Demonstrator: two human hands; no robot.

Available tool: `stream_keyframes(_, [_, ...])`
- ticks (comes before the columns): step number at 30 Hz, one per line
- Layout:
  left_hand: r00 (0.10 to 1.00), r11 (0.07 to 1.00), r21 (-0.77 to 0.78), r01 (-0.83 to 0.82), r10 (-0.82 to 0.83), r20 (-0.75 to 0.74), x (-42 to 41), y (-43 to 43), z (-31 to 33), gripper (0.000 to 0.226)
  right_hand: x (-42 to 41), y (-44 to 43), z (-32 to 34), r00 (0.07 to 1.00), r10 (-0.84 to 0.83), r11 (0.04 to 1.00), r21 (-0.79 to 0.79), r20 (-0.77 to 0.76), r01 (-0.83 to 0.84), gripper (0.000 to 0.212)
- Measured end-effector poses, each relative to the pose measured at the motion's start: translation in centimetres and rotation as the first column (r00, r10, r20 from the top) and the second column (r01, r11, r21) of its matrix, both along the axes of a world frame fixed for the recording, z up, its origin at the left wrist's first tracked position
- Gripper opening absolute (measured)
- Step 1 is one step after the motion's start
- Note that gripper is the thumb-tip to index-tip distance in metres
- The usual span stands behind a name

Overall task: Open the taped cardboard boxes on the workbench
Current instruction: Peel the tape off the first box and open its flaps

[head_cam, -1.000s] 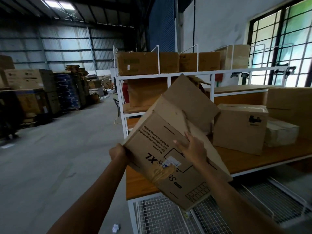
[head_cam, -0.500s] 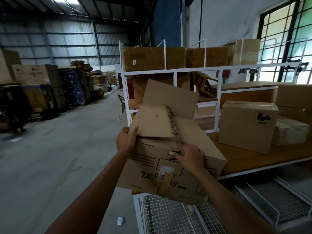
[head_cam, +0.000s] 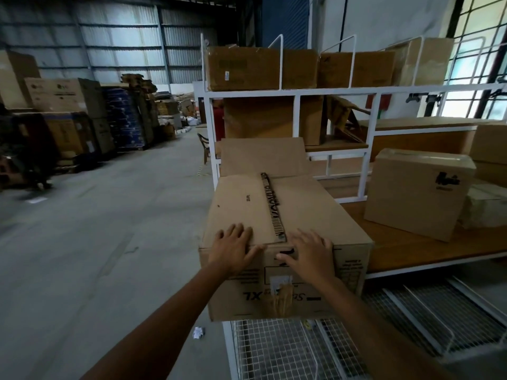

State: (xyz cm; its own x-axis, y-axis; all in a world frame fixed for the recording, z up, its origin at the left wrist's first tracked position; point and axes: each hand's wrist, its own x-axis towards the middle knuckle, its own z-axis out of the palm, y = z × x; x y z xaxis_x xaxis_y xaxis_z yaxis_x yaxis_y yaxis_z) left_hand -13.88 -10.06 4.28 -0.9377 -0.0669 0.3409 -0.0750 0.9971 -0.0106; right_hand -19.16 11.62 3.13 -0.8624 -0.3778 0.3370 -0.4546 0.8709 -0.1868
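A large brown cardboard box (head_cam: 310, 212) marked XL sits on the left end of the wooden workbench (head_cam: 428, 248). Its two top flaps lie down, a strip of patterned tape runs along their seam, and the far flap stands up behind. My left hand (head_cam: 233, 249) rests flat on the near left of the top, fingers spread. My right hand (head_cam: 308, 252) lies flat on the near right edge, fingers spread. Torn tape hangs on the box's front face. A second, taped box (head_cam: 417, 193) stands on the bench to the right.
White metal shelving (head_cam: 290, 91) behind the bench carries several boxes. A wire mesh shelf (head_cam: 301, 349) lies under the bench. A pale wrapped packet (head_cam: 485, 207) sits at the far right. Concrete floor stretches left toward stacked cartons (head_cam: 65, 111).
The XL box went from tilted in both hands to sitting level on the bench. Its flaps have been folded down and both hands now lie flat on top.
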Motion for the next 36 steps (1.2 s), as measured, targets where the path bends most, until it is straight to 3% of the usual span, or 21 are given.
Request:
stream_keyframes(5, [0.998, 0.998, -0.038, 0.056, -0.056, 0.005, -0.7, 2.4, -0.2, 0.097, 0.5, 0.5, -0.6, 0.999, 0.013, 1.000, -0.006, -0.045, -0.013, 0.086])
stream_keyframes(12, [0.998, 0.998, 0.017, 0.055, -0.055, -0.010, -0.9, 2.4, 0.4, 0.098, 0.0, 0.3, 0.3, 0.999, 0.033, 0.993, -0.114, 0.039, -0.028, 0.048])
stream_keyframes(18, [1.000, 0.998, 0.054, 0.030, -0.030, -0.008, -3.1, 2.5, 0.8, 0.096, -2.9, -0.6, 2.6, 0.997, -0.020, 0.991, -0.132, 0.077, 0.030, 0.032])
stream_keyframes(30, [0.999, 0.988, 0.146, -0.049, 0.046, 0.029, -8.5, 3.8, 1.6, 0.088, -9.1, -0.6, 3.2, 0.966, 0.036, 0.999, -0.039, 0.258, -0.026, 0.045])
stream_keyframes(33, [0.995, 0.983, 0.180, -0.045, 0.029, 0.095, -9.0, 3.8, 2.3, 0.087, -9.1, -1.7, 4.1, 0.961, 0.011, 0.990, -0.140, 0.276, 0.029, 0.039])
stream_keyframes(36, [0.990, 0.980, 0.200, -0.001, -0.028, 0.142, -9.3, 3.8, 3.7, 0.087, -8.5, -3.6, 5.7, 0.945, 0.065, 0.872, -0.478, 0.321, 0.102, 0.035])
